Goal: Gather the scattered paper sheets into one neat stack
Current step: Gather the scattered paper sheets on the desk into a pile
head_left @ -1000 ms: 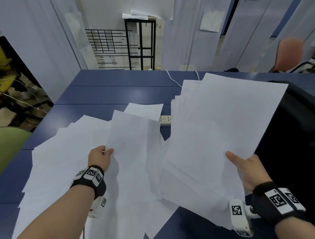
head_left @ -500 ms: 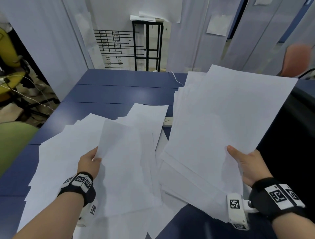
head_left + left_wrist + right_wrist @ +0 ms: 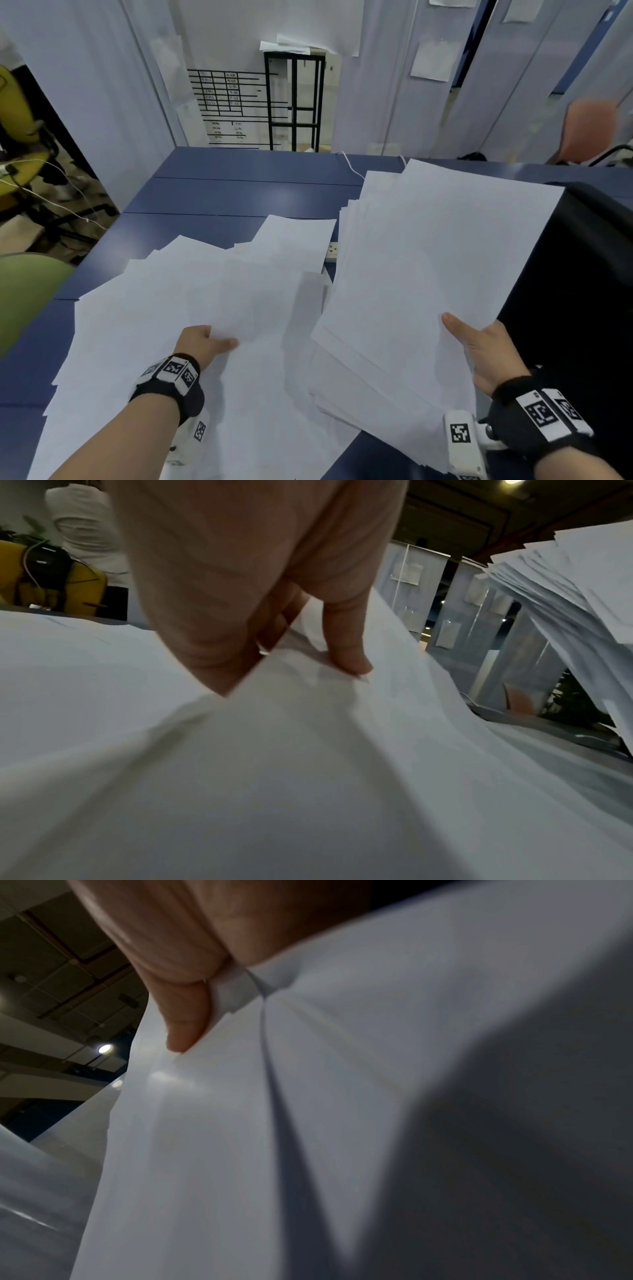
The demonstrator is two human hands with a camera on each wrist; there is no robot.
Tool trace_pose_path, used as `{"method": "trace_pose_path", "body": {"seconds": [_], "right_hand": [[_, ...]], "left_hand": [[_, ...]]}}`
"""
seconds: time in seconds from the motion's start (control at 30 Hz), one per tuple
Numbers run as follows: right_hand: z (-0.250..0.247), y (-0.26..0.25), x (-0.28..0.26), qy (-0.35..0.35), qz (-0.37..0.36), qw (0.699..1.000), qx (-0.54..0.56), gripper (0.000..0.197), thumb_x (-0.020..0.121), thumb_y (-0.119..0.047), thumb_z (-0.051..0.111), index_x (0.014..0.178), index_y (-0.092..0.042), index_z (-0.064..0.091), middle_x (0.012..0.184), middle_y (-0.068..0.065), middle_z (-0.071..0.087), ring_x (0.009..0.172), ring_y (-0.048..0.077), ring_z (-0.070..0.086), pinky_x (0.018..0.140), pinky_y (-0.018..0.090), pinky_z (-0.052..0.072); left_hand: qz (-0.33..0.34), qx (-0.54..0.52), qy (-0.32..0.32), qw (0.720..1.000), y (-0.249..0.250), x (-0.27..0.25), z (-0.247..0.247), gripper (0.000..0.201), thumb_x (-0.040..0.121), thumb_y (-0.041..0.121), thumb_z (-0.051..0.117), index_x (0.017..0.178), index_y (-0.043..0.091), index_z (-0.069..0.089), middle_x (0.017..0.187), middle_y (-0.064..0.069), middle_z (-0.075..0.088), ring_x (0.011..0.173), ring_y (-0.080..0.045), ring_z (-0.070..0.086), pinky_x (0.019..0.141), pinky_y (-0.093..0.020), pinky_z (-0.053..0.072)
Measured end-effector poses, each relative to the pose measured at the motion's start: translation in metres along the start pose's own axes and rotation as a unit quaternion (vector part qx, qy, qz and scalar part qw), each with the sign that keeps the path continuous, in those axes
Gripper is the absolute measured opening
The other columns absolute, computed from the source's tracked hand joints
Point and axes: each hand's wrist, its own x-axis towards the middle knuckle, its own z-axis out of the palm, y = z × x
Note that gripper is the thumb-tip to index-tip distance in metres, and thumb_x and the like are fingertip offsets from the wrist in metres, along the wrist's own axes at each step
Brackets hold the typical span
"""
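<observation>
A thick, fanned bundle of white paper sheets (image 3: 428,274) is raised over the blue tabletop (image 3: 239,192), gripped by your right hand (image 3: 486,356). Your left hand (image 3: 200,344) pinches one loose white sheet (image 3: 260,301) among the scattered white sheets (image 3: 137,315).

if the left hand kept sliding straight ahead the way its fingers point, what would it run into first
Probably just more loose sheets spread on the blue table. The left hand, pinching one sheet, points forward over them; beyond lies bare tabletop, though depth is unclear.
</observation>
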Motion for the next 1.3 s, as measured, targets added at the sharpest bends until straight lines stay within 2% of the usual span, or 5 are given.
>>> {"method": "trace_pose_path", "body": {"seconds": [0.17, 0.53, 0.87, 1.03, 1.3], "right_hand": [[0.000, 0.005, -0.002, -0.013, 0.011, 1.000, 0.002, 0.085, 0.035, -0.046, 0.092, 0.108, -0.009, 0.067, 0.106, 0.011, 0.073, 0.093, 0.024, 0.071, 0.085, 0.039, 0.054], [0.011, 0.011, -0.009, -0.034, 0.040, 0.998, 0.039, 0.107, 0.031, -0.047, 0.096, 0.125, -0.012, 0.060, 0.118, 0.011, 0.069, 0.108, 0.029, 0.066, 0.095, 0.046, 0.050], [0.021, 0.030, -0.010, -0.026, 0.113, 0.992, 0.058, 0.032, 0.085, -0.006, 0.065, 0.116, -0.004, 0.062, 0.112, 0.017, 0.070, 0.104, 0.034, 0.066, 0.093, 0.047, 0.049], [0.019, 0.050, -0.009, -0.003, 0.154, 0.988, 0.021, 0.025, 0.087, -0.001, 0.061, 0.112, -0.001, 0.064, 0.107, 0.019, 0.071, 0.101, 0.037, 0.066, 0.093, 0.049, 0.049], [0.007, 0.104, 0.001, 0.029, 0.213, 0.976, -0.018, 0.025, 0.084, -0.002, 0.066, 0.110, -0.002, 0.065, 0.105, 0.019, 0.072, 0.101, 0.039, 0.066, 0.099, 0.059, 0.044]], "left_hand": [[-0.005, 0.014, 0.036, 0.999, -0.002, 0.005, -0.005, 0.051, 0.059, 0.029, 0.092, 0.090, -0.005, 0.071, 0.094, -0.019, 0.072, 0.093, -0.038, 0.066, 0.079, -0.037, 0.051], [0.066, 0.000, 0.085, 0.994, 0.011, -0.002, -0.017, 0.019, 0.078, 0.016, 0.080, 0.080, 0.001, 0.069, 0.079, -0.014, 0.070, 0.078, -0.034, 0.065, 0.069, -0.034, 0.047], [0.132, 0.005, 0.118, 0.984, 0.025, -0.013, -0.029, 0.018, 0.084, 0.005, 0.071, 0.101, 0.003, 0.067, 0.095, -0.013, 0.067, 0.083, -0.025, 0.059, 0.078, -0.031, 0.044], [0.178, -0.021, 0.129, 0.975, 0.041, -0.021, -0.044, 0.039, 0.083, 0.002, 0.070, 0.120, 0.011, 0.059, 0.110, -0.008, 0.065, 0.104, -0.030, 0.061, 0.090, -0.037, 0.045], [0.329, -0.062, 0.016, 0.942, 0.109, -0.074, -0.076, 0.077, 0.082, 0.000, 0.071, 0.133, 0.042, 0.032, 0.119, 0.023, 0.054, 0.101, 0.013, 0.058, 0.081, -0.019, 0.047]]}}
